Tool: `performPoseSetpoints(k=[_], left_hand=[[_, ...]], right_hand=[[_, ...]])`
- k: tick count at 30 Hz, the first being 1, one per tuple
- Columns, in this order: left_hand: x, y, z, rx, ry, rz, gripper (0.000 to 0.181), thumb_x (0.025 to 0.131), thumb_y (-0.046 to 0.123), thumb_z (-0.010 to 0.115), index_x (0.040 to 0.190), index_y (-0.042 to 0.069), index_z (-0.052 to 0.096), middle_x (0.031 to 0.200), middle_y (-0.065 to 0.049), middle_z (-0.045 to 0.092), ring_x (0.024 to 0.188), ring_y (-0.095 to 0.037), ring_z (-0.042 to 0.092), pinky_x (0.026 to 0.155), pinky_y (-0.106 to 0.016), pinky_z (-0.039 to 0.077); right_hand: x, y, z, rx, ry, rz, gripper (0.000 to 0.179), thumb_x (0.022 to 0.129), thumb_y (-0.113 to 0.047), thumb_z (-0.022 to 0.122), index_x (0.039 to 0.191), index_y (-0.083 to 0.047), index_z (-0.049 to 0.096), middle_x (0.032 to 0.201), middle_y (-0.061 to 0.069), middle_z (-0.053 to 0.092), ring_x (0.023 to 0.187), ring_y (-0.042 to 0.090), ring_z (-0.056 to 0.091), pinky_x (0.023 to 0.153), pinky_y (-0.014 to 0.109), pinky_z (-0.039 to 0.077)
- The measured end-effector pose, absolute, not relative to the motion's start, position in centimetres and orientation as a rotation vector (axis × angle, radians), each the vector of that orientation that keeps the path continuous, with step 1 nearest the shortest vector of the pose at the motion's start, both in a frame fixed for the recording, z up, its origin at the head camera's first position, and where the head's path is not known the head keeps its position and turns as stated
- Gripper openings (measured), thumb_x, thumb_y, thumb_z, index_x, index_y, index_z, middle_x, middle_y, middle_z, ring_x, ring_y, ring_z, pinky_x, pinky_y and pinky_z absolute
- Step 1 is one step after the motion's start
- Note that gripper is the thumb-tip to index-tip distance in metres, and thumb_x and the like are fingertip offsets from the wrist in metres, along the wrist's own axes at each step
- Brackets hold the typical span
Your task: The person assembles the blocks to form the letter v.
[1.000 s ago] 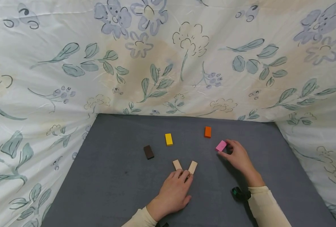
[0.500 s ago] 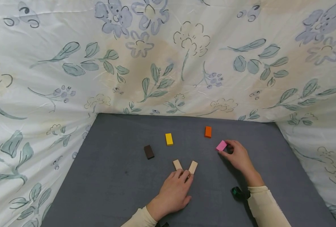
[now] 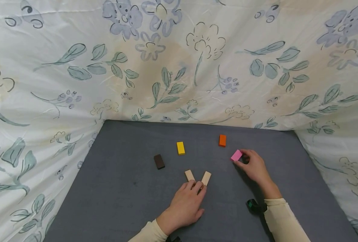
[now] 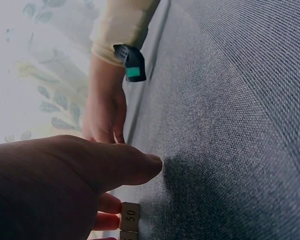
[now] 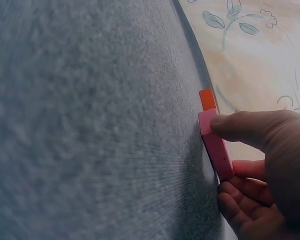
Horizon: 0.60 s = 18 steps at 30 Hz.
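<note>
My right hand (image 3: pixel 256 170) pinches a pink block (image 3: pixel 236 155) between thumb and fingers at the right. In the right wrist view the thumb lies on one end of the pink block (image 5: pixel 216 145) and fingertips are at its other end. Two plain wooden blocks (image 3: pixel 206 178) form a V at the front middle, splayed apart at their far ends. On their near ends rest the fingers of my left hand (image 3: pixel 183 205), with the thumb held out to the side. One wooden block (image 4: pixel 130 216) bears the printed number 50 in the left wrist view.
Beyond the pink block lies an orange block (image 3: pixel 222 140). A yellow block (image 3: pixel 180 148) and a dark brown block (image 3: pixel 159 161) lie left of centre. The grey cloth surface (image 3: pixel 112 198) meets a floral curtain (image 3: pixel 166 67) at the back and sides.
</note>
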State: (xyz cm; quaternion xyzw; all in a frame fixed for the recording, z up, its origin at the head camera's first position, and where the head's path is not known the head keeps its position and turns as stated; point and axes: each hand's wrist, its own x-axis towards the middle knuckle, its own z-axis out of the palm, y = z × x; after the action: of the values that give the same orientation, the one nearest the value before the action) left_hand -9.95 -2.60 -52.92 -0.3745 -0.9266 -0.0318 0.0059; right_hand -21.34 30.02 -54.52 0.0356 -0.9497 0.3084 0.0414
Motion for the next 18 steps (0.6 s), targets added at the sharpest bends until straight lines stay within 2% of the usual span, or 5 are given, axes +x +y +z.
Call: performPoseSetpoints(k=[18], left_hand=[[-9.8,-2.6,-52.4,-1.166,-2.909,-0.107,0.067,0.096,0.051,0.081,0.150,0.016,0.064,0.137,0.000,0.056,0.123,-0.018,0.052,0.106,-0.038,0.048]], right_hand=[[-21.0,29.0,-54.2,0.124,-2.895,0.964,0.060,0.095,-0.018,0.087,0.143,0.008,0.062,0.133,0.029,0.062,0.110,0.045,0.066,0.094,0.062,0.054]])
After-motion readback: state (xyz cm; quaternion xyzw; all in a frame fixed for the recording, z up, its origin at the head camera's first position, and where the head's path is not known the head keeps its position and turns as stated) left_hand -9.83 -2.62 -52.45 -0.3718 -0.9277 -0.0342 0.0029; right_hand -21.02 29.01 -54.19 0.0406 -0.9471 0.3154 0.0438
